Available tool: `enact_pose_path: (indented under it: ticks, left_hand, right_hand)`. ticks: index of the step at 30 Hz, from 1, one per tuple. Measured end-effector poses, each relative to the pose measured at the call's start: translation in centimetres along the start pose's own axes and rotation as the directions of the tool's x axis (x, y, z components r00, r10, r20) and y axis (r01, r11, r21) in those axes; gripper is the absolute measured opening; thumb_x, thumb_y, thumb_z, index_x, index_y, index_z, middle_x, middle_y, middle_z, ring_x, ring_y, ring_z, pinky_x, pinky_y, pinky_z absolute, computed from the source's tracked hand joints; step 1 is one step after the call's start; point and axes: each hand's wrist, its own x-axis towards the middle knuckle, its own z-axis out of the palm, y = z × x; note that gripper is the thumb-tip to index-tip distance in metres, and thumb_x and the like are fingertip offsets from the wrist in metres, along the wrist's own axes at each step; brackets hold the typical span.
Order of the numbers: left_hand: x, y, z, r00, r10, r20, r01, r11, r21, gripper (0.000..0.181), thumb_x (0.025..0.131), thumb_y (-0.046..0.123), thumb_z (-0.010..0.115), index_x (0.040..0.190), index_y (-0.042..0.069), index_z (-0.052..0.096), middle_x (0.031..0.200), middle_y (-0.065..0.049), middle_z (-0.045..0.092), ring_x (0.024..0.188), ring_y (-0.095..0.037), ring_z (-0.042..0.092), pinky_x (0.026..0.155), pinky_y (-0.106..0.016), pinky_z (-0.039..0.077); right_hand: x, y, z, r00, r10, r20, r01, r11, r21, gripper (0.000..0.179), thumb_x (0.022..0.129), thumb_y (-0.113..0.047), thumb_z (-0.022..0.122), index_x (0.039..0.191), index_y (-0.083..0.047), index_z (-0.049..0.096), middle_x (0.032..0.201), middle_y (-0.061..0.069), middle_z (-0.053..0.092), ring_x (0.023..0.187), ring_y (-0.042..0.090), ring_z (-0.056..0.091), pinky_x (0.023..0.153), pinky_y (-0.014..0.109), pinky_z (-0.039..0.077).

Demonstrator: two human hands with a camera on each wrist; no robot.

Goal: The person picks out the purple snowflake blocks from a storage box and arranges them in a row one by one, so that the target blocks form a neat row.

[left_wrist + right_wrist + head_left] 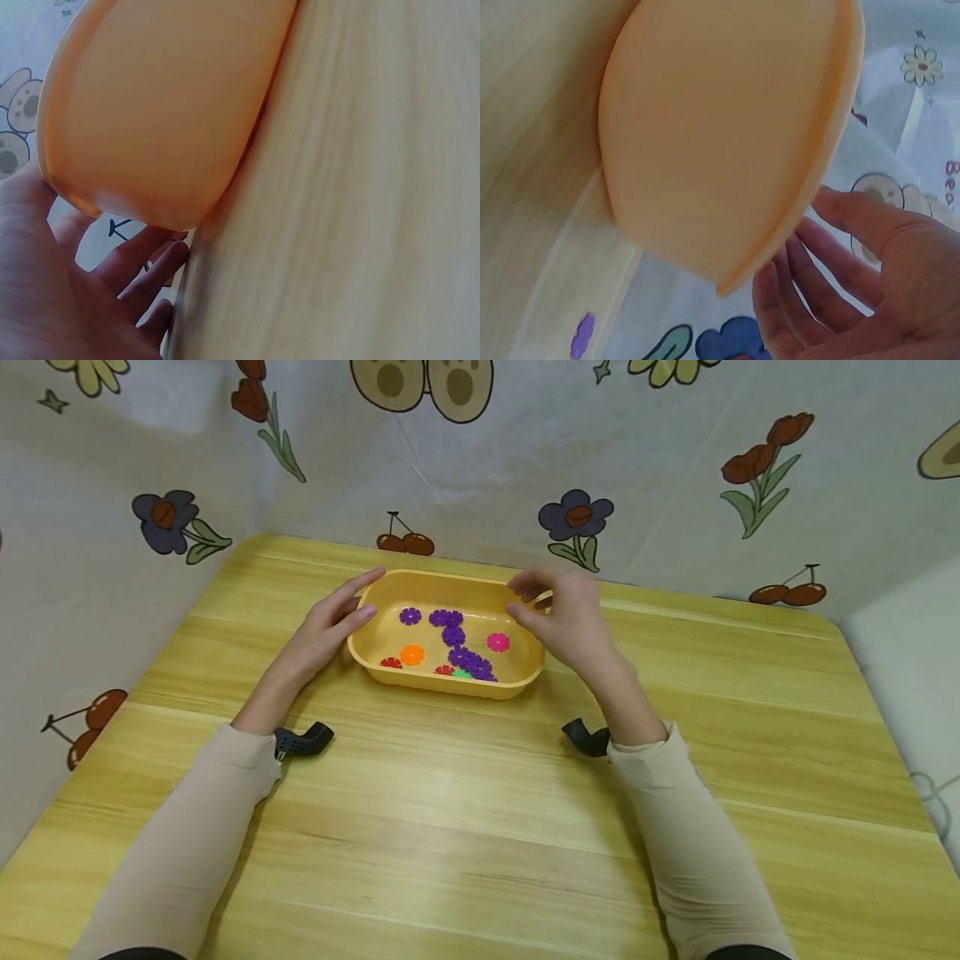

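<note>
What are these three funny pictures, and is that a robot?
No robot: a person works here bare-handed. The big view comes from a camera worn on the head, looking down. The other two are filmed from each wrist, so things look turned and close. On the wooden table sits a yellow tray of colourful little discs. The left hand holds one end by its rim; the right hand is at the other end, but whether it grips is hard to tell.
</note>
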Motion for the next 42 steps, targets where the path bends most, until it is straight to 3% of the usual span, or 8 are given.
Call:
enact_pose_path:
  ticks: [7, 12, 24, 42]
  left_hand:
    - [-0.1, -0.1, 0.0, 1.000, -0.001, -0.001, 0.001, 1.000, -0.001, 0.054, 0.112, 0.029, 0.054, 0.163, 0.033, 0.041, 0.155, -0.019, 0.055, 0.132, -0.036, 0.061, 0.093, -0.020, 0.058]
    - [-0.1, -0.1, -0.1, 1.000, 0.003, -0.003, -0.003, 1.000, 0.002, 0.053, 0.112, 0.028, 0.053, 0.163, 0.032, 0.041, 0.154, -0.020, 0.056, 0.131, -0.037, 0.061, 0.093, -0.020, 0.058]
    - [0.0, -0.2, -0.1, 1.000, 0.006, -0.009, -0.006, 1.000, 0.008, 0.053, 0.112, 0.028, 0.053, 0.163, 0.031, 0.041, 0.147, -0.023, 0.060, 0.119, -0.028, 0.067, 0.090, -0.020, 0.058]
    - [0.2, -0.2, 0.0, 1.000, 0.003, -0.013, -0.003, 1.000, 0.031, 0.053, 0.112, 0.029, 0.053, 0.163, 0.034, 0.041, 0.148, -0.022, 0.060, 0.124, -0.031, 0.065, 0.094, -0.020, 0.056]
  right_hand:
    - [0.3, -1.8, 2.2, 0.975, 0.045, 0.219, -0.029, 0.997, -0.076, 0.028, 0.093, -0.015, 0.083, 0.115, 0.001, 0.075, 0.112, 0.017, 0.076, 0.101, 0.029, 0.070, 0.092, 0.041, 0.060]
    - [0.4, -2.5, 3.2, 0.957, 0.060, 0.283, -0.023, 0.991, -0.133, 0.029, 0.092, -0.018, 0.084, 0.112, 0.001, 0.076, 0.106, 0.014, 0.076, 0.098, 0.029, 0.070, 0.088, 0.039, 0.058]
    - [1.3, -3.8, 5.9, 0.920, 0.189, 0.344, -0.104, 0.963, -0.250, 0.029, 0.086, -0.025, 0.090, 0.101, -0.005, 0.076, 0.094, 0.007, 0.073, 0.086, 0.023, 0.063, 0.079, 0.035, 0.054]
    - [0.9, -3.4, 7.2, 0.938, 0.156, 0.310, -0.049, 0.944, -0.326, 0.027, 0.086, -0.019, 0.090, 0.106, -0.007, 0.076, 0.094, 0.006, 0.071, 0.084, 0.023, 0.062, 0.077, 0.035, 0.055]
